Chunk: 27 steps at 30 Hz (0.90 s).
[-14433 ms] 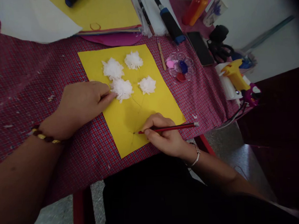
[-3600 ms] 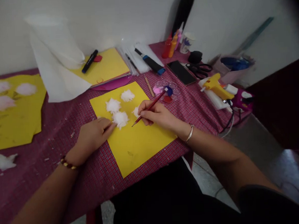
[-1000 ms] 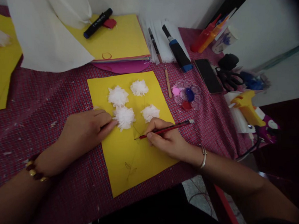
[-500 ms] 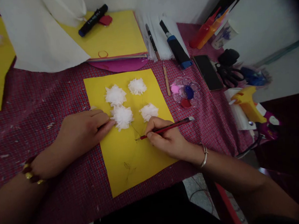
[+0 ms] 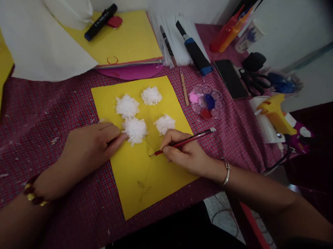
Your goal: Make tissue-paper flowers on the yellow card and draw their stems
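The right hand (image 5: 185, 155) reaches in from the lower right, forearm slanting up across the edge of the surface (image 5: 41, 109), wrist low and resting near the lower right part of the yellow sheet (image 5: 147, 178). Its grip is closed around a red pencil (image 5: 183, 142), pinched between thumb and the first fingers near the pointed end; the pencil lies at a shallow slant, its tip down on the yellow sheet just below the white paper flowers (image 5: 135, 129), its back end pointing up and right toward the paint palette (image 5: 207, 101). Thin pencil lines run on the sheet from the flowers down toward a small drawn leaf.

The left hand (image 5: 90, 148) comes in from the lower left, forearm lying along the checked cloth, palm down. Its fingers are loosely curled and hold nothing; the fingertips (image 5: 119, 136) press flat on the left edge of the yellow sheet, touching the side of the lower left flower. A beaded bracelet (image 5: 33, 192) sits on that wrist, a thin bangle (image 5: 227, 171) on the right one.

The yellow sheet lies at the near middle of the surface, four white flowers clustered on its upper half
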{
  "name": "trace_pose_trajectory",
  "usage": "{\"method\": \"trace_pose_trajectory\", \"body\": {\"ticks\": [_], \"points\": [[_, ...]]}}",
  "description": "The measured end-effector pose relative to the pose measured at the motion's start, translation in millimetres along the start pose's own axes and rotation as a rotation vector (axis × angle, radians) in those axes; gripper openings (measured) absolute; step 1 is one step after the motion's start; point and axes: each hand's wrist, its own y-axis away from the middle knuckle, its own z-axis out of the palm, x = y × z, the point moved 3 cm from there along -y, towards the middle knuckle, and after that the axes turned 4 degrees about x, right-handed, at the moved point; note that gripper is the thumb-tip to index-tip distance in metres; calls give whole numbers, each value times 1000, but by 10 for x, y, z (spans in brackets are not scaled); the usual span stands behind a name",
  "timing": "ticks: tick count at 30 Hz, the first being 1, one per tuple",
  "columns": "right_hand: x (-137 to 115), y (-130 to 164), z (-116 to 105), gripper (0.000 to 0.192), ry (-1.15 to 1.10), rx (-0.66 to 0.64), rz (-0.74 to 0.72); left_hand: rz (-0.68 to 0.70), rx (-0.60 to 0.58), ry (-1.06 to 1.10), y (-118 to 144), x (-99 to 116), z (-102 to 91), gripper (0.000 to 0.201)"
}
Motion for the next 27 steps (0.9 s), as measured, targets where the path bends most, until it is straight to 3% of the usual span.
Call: {"method": "trace_pose_trajectory", "body": {"ticks": [12, 17, 27], "points": [[-16, 7, 13, 9, 85, -26, -56, 20, 3, -24, 6, -6, 12, 38], [-7, 10, 11, 9, 74, -60, -66, 28, 87, -37, 8, -32, 60, 39], [-10, 4, -1, 9, 36, -23, 7, 43, 87, -36, 21, -27, 40, 38]]}}
